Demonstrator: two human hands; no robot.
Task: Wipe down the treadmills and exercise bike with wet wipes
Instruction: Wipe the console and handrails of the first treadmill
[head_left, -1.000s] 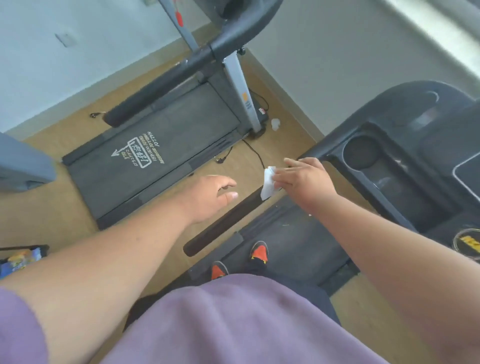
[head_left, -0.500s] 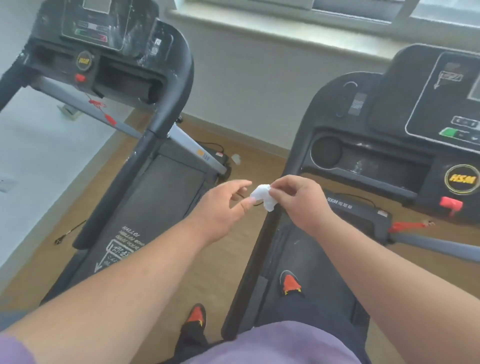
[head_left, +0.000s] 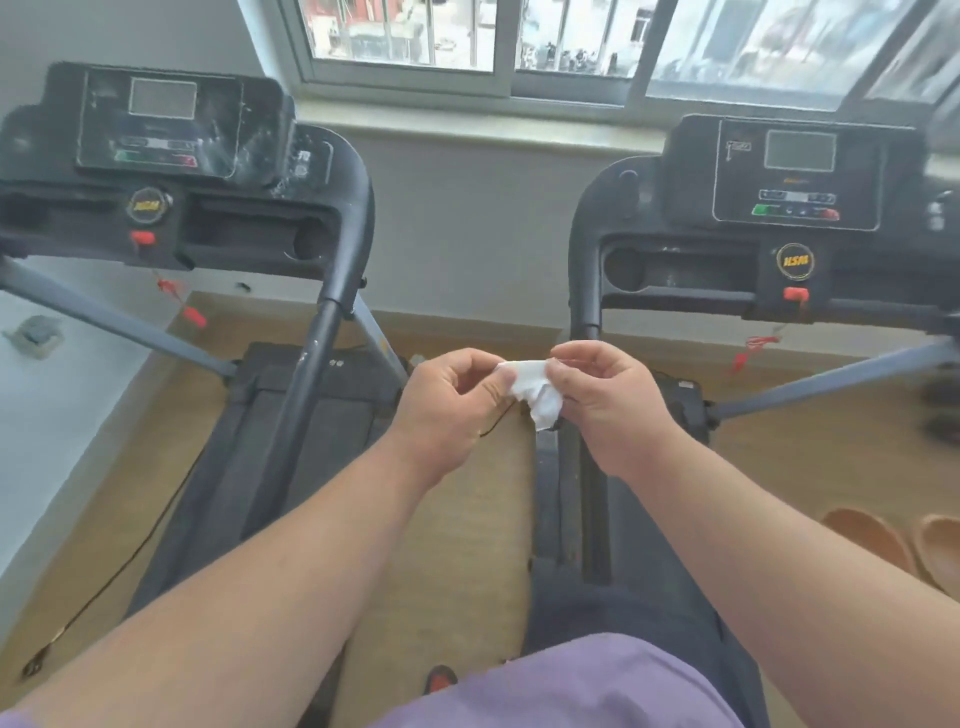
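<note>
Left hand (head_left: 451, 402) closes gap since half-second ago, now pinching white wet wipe (head_left: 532, 391) alongside right hand (head_left: 602, 400). Wipe soft, crumpled, stretched roughly left-right between both grips, loose tail drooping. Held mid-air between left treadmill (head_left: 291, 415) and right treadmill (head_left: 597, 519), matte black consoles far, wooden floor (head_left: 467, 519) below.
</note>
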